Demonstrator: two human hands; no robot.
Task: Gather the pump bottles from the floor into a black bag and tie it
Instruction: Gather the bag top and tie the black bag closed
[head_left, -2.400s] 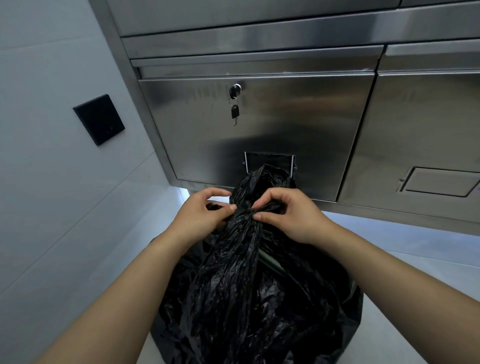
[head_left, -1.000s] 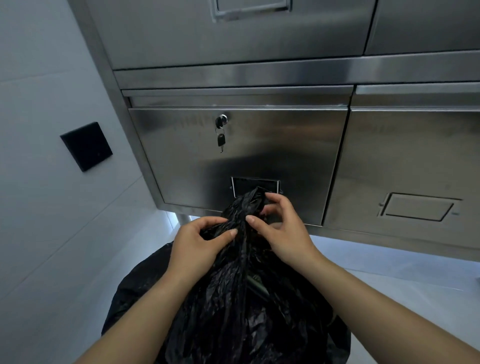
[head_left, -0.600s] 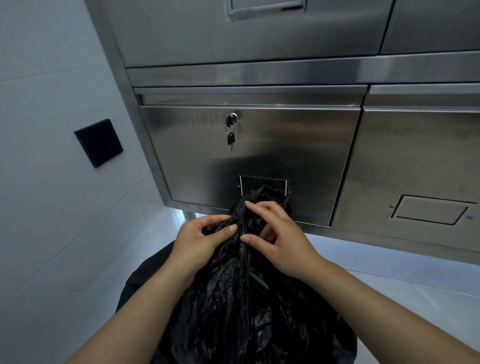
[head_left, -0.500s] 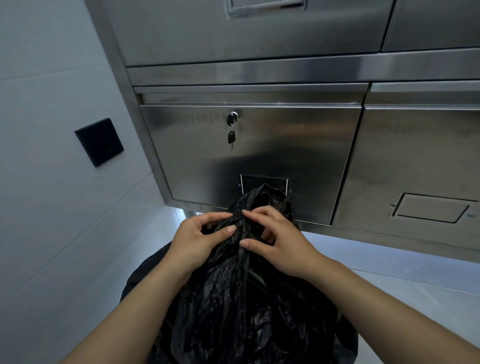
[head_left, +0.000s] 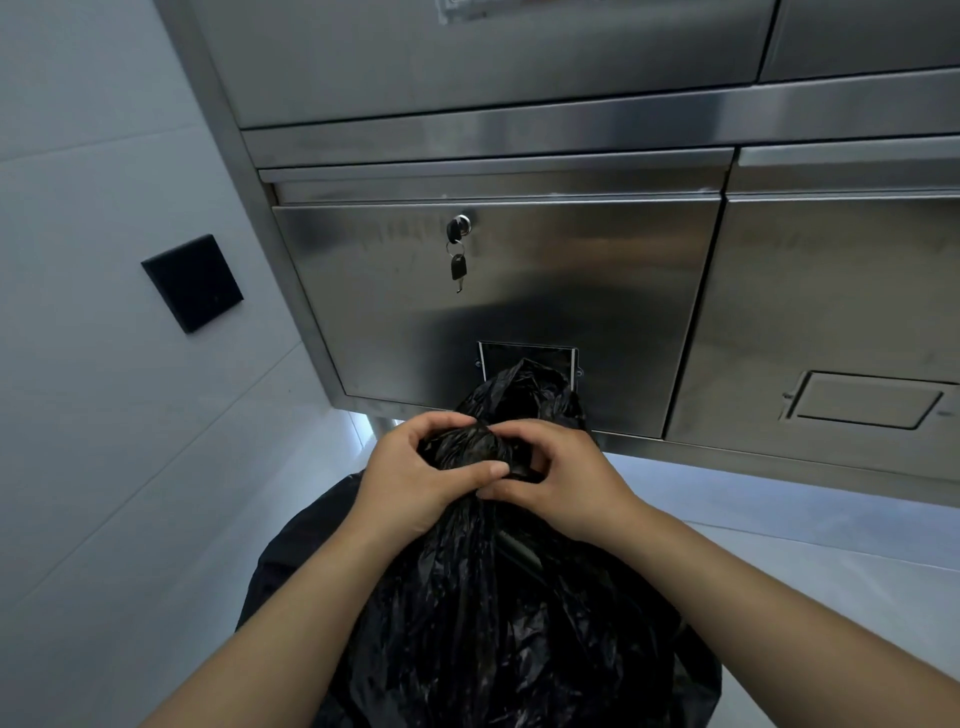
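Note:
A full black plastic bag stands on the floor in front of me, its top gathered into a twisted neck. My left hand grips the neck from the left, thumb pressed across the bunched plastic. My right hand holds the same bunch from the right, its fingers curled into the folds. The loose end of the bag sticks up behind both hands. No pump bottles show; the bag hides whatever is inside.
A stainless steel cabinet fills the view ahead, with a key hanging from its lock and a small dark slot behind the bag's tip. A black square plate sits on the pale tiled wall at left. Light floor tiles lie to the right.
Both hands have closed in on the bag's neck and dropped slightly; the right hand's fingers, spread over the plastic before, now curl tightly into the bunch.

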